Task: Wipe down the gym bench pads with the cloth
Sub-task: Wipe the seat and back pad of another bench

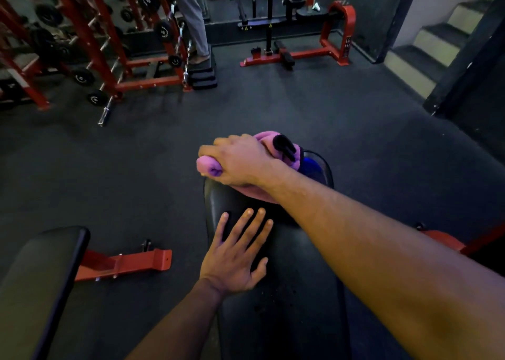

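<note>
The right hand (237,160) is reaching across to the far end of the black bench pad (284,264), fingers curled tight round a bunched pink cloth (209,165) and pressing it down near the pad's rounded tip. The left hand (235,253) is lying flat on the pad nearer the body, fingers straight and spread, bracing. The two hands are apart, the right forearm crossing above the left fingertips.

What could go wrong from here? The cloth is wadded into a ball, so it is touching only a small patch and, to my eye, risks leaving streaks or missed strips along the pad's edges. Something black and something blue are sitting right beside the cloth at the tip; I cannot tell what they are, but a wide sweep looks likely to knock them to the floor. The braced left hand is also covering a stretch that would go unwiped unless it shifts.

As for writing: the weight plates (149,0) on the red rack (90,39) are showing pale marks, and the far machine (269,26) is carrying small yellow warning triangles, but nothing is legible from here.
</note>
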### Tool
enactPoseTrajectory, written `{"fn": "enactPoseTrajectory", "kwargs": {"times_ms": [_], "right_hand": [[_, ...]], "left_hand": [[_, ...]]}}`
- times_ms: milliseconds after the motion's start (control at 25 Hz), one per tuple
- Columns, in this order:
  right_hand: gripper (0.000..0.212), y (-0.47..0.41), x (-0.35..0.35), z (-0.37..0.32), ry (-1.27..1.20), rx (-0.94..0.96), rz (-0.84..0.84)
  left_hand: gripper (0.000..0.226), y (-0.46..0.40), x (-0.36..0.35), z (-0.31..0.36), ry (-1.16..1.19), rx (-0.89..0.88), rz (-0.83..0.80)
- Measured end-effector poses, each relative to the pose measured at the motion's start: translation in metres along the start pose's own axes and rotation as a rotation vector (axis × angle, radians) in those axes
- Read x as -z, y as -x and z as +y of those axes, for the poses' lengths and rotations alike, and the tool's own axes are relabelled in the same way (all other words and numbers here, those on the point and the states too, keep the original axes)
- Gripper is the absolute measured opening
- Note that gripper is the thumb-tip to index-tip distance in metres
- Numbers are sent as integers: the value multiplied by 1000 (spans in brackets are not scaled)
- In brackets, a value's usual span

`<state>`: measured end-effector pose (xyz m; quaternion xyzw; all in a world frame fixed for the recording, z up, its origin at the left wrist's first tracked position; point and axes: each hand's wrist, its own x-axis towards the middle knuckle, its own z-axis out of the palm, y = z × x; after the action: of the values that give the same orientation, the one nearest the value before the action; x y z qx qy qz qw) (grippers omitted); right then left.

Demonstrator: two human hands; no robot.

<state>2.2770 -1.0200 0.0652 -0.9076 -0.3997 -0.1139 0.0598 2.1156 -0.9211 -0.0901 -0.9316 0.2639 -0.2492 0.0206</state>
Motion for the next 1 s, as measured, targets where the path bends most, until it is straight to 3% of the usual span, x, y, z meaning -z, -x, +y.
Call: {"fn": "enactPoseTrajectory", "kwargs": {"times_ms": [160,400,640,760,880,1000], "right_hand": [[40,42,23,55,-105,-204,-21],[23,75,18,66,-65,-215,134],[27,166,-10,45,-38,-324,516],[26,228,-13,39,-91,-487,572],[26,260,-2,48,-247,-584,706],[24,260,-12,55,-458,-603,827]], "left_hand": [[79,1,2,3,-48,-3,23],[76,4,-5,2,-105,3,100],[68,13,-10,12,-142,85,151],[66,4,8,23,-141,108,136],[60,-22,9,38,-119,179,200],[68,-29,-15,46,-97,236,199]]}}
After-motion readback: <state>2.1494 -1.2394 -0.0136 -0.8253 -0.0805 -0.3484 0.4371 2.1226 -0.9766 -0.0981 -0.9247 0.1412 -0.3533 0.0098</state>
